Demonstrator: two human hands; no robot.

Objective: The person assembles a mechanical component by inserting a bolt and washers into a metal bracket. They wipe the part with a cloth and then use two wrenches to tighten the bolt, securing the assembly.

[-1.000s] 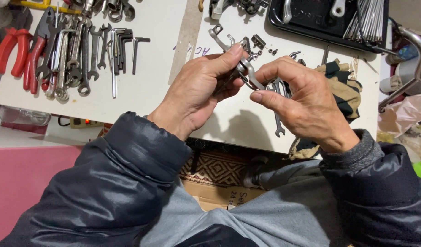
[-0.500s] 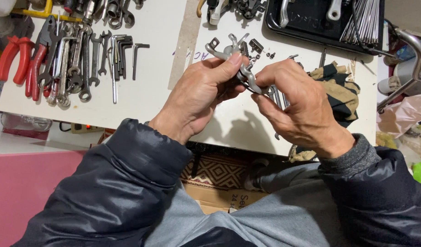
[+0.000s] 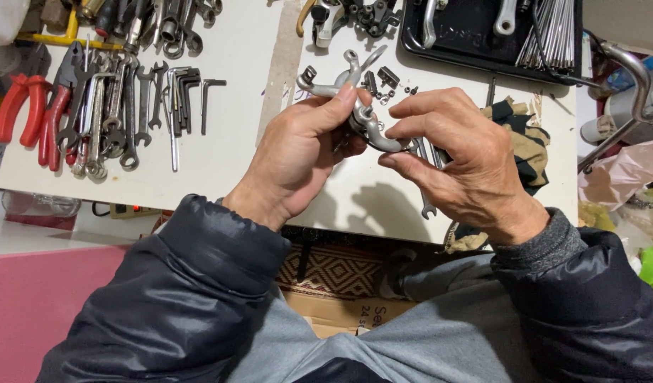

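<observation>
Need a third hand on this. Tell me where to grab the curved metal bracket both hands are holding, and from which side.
Take the curved metal bracket by its free far arm, coming from the far left of the table. That end juts clear beyond the left hand; the right hand covers the near end.

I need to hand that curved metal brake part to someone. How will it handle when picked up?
The curved metal part looks like solid cast metal, so probably stiff and fairly heavy for its size. Its smooth, shiny surface may be slippery; both the left hand and right hand pinch it. Its arched, uneven shape makes rolling unlikely.
</observation>
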